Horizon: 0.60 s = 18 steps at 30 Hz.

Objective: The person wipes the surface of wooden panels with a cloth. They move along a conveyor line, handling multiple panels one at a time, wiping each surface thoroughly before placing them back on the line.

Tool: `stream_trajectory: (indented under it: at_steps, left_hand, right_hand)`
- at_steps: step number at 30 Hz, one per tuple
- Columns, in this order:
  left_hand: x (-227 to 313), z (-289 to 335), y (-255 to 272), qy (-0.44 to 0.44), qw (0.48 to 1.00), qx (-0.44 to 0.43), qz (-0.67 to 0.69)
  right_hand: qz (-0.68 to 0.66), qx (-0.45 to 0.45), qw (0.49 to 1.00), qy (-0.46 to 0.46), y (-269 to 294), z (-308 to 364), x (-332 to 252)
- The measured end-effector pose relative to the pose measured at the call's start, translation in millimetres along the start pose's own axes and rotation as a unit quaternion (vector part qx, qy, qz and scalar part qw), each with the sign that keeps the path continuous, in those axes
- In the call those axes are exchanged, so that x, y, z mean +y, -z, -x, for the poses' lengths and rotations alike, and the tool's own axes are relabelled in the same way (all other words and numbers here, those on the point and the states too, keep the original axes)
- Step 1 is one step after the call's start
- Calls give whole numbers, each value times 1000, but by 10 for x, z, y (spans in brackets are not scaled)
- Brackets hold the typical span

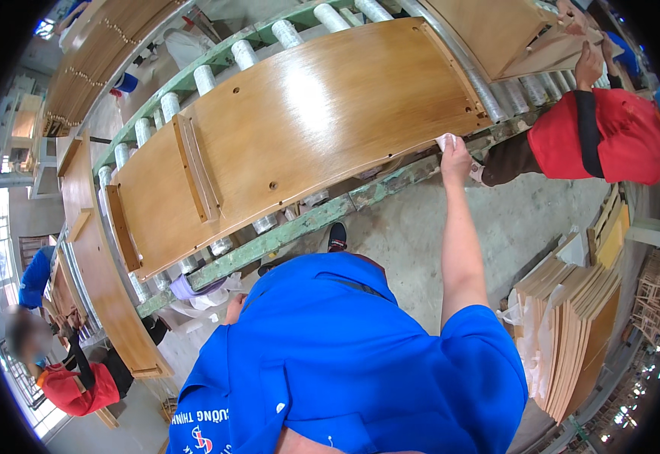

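Remotely, I have the right hand clamped on a white cloth at the near edge of a glossy wooden panel, which lies across rollers. Well apart, the left hand hangs on the panel's near side; its grip I cannot tell.

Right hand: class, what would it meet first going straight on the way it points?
The right hand would likely meet the varnished wooden panel first, at its near edge close to the right end; whether the white cloth it holds already touches that edge is unclear.
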<state>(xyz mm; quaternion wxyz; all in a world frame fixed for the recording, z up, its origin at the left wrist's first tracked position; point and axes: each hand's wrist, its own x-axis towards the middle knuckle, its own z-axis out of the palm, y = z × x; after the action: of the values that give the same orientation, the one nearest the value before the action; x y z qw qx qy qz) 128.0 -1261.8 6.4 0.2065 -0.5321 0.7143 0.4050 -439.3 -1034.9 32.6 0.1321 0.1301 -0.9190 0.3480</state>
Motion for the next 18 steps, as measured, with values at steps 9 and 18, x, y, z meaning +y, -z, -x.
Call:
stream_trajectory:
  at_steps: [9, 18]
  left_hand:
    - [142, 26, 145, 0, 998, 18, -62]
    - [213, 37, 201, -6, 997, 43, -58]
  right_hand:
    - [68, 57, 993, -83, 156, -587, 510]
    - [115, 50, 985, -121, 239, -855, 672]
